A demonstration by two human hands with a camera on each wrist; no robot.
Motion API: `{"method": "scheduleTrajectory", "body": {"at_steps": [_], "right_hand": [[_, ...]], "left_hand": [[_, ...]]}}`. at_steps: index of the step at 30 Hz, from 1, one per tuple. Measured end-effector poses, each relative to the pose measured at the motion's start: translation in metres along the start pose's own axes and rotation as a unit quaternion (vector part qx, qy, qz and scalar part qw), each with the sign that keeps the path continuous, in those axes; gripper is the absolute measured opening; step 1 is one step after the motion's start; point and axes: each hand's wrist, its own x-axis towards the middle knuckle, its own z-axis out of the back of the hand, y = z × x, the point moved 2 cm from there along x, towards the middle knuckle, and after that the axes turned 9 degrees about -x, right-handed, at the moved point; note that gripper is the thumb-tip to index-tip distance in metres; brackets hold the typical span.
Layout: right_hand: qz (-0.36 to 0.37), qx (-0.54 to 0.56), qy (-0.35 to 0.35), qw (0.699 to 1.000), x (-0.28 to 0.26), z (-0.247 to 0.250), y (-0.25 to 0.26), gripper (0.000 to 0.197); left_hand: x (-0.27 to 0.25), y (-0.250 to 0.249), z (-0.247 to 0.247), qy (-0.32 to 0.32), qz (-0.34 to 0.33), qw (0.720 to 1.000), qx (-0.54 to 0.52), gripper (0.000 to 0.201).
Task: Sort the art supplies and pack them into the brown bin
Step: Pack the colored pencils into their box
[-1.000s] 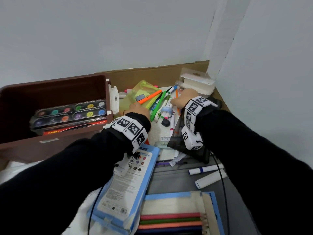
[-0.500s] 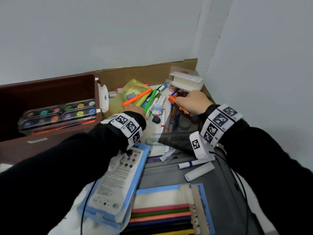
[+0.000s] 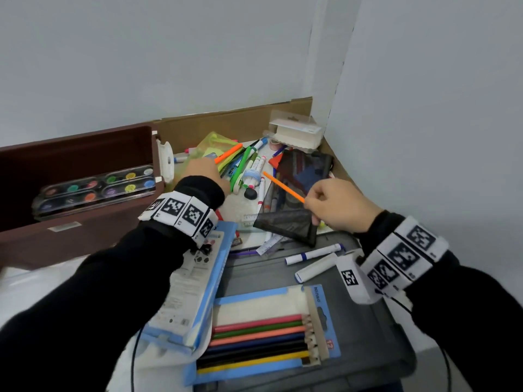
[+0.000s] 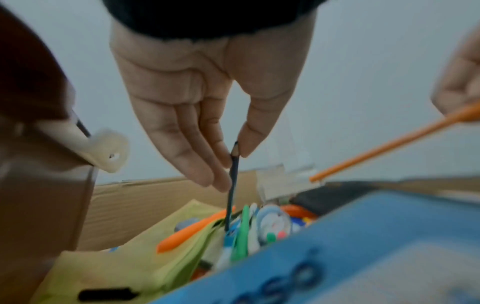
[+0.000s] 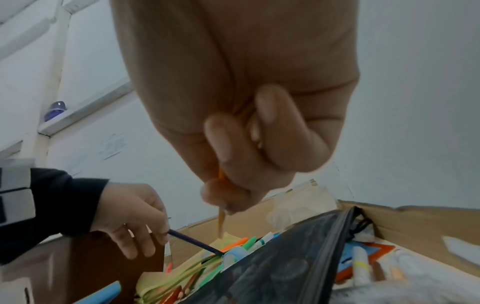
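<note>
A person sorts art supplies heaped in a shallow cardboard tray (image 3: 232, 120) set in a wall corner. The right hand (image 3: 336, 207), fingers curled, pinches one end of an orange pencil (image 3: 283, 186), lifted clear above a black mesh pouch (image 3: 285, 222) near the tray's right edge. The left hand (image 4: 207, 102), fingers nearly straight, pinches the sharpened tip of a dark blue pencil (image 4: 232, 185) between thumb and fingertip; its far end is buried among markers beside a yellow-green pouch (image 4: 116, 257) at the tray's middle. The brown bin (image 3: 76, 154) stands at the tray's left edge, already holding a paint palette (image 3: 93, 190). To do this well, draw the blue pencil straight out along its length so neighbouring markers stay put. An open box of coloured pencils (image 3: 260, 335) at the near edge likely takes both.
</note>
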Motion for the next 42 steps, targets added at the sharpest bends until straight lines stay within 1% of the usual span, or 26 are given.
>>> {"method": "scheduleTrajectory", "body": {"at_steps": [2, 4, 7, 10, 12, 15, 16, 18, 21, 23, 26, 28, 31, 35, 39, 41, 42], "right_hand": [[0.021, -0.025, -0.011, 0.999, -0.017, 0.001, -0.005, 0.023], [0.042, -0.02, -0.012, 0.999, -0.036, 0.002, -0.008, 0.018], [0.068, 0.013, 0.014, 0.997, -0.066, 0.0, -0.01, 0.016], [0.103, 0.007, 0.046, 0.994, -0.092, -0.005, -0.006, 0.016], [0.127, -0.029, 0.048, 0.99, -0.106, -0.012, -0.004, 0.012], [0.152, -0.095, 0.024, 0.983, -0.122, -0.023, 0.0, 0.003], [0.164, -0.133, 0.014, 0.977, -0.125, -0.027, 0.002, 0.003], [0.189, -0.214, 0.003, 0.958, -0.128, -0.034, 0.011, 0.008], [0.214, -0.265, -0.005, 0.94, -0.127, -0.042, 0.026, 0.012], [0.225, -0.277, -0.006, 0.934, -0.124, -0.045, 0.034, 0.013], [0.232, -0.278, 0.024, 0.932, -0.12, -0.052, 0.045, 0.011], [0.234, -0.283, 0.044, 0.929, -0.117, -0.058, 0.049, 0.011], [0.23, -0.305, 0.069, 0.922, -0.116, -0.069, 0.05, 0.015], [0.235, -0.327, 0.067, 0.913, -0.117, -0.077, 0.046, 0.027], [0.239, -0.334, 0.078, 0.908, -0.121, -0.085, 0.037, 0.033], [0.24, -0.314, 0.078, 0.915, -0.126, -0.088, 0.032, 0.034], [0.237, -0.288, 0.068, 0.925, -0.129, -0.088, 0.029, 0.034]], "left_hand": [[-0.014, -0.002, 0.011, -0.042, -0.022, 0.998, -0.037, 0.028], [-0.031, -0.004, 0.021, -0.095, -0.053, 0.99, -0.084, 0.021], [-0.055, -0.008, 0.036, -0.165, -0.106, 0.968, -0.156, 0.01], [-0.076, -0.009, 0.053, -0.2, -0.147, 0.941, -0.231, 0.006], [-0.088, -0.008, 0.064, -0.211, -0.165, 0.921, -0.283, 0.005], [-0.107, -0.006, 0.079, -0.182, -0.174, 0.876, -0.411, 0.014], [-0.114, -0.005, 0.083, -0.175, -0.178, 0.862, -0.44, 0.018], [-0.128, -0.002, 0.091, -0.178, -0.197, 0.844, -0.466, 0.02], [-0.149, 0.007, 0.099, -0.19, -0.224, 0.825, -0.482, 0.017], [-0.16, 0.014, 0.1, -0.201, -0.236, 0.82, -0.481, 0.019], [-0.17, 0.027, 0.098, -0.208, -0.233, 0.813, -0.492, 0.02], [-0.174, 0.034, 0.094, -0.206, -0.229, 0.813, -0.494, 0.022], [-0.179, 0.041, 0.086, -0.203, -0.225, 0.822, -0.482, 0.025], [-0.185, 0.044, 0.073, -0.19, -0.22, 0.825, -0.485, 0.021], [-0.188, 0.038, 0.054, -0.178, -0.221, 0.841, -0.461, 0.023], [-0.189, 0.031, 0.043, -0.175, -0.234, 0.851, -0.436, 0.021], [-0.19, 0.027, 0.038, -0.17, -0.244, 0.855, -0.426, 0.021]]}}
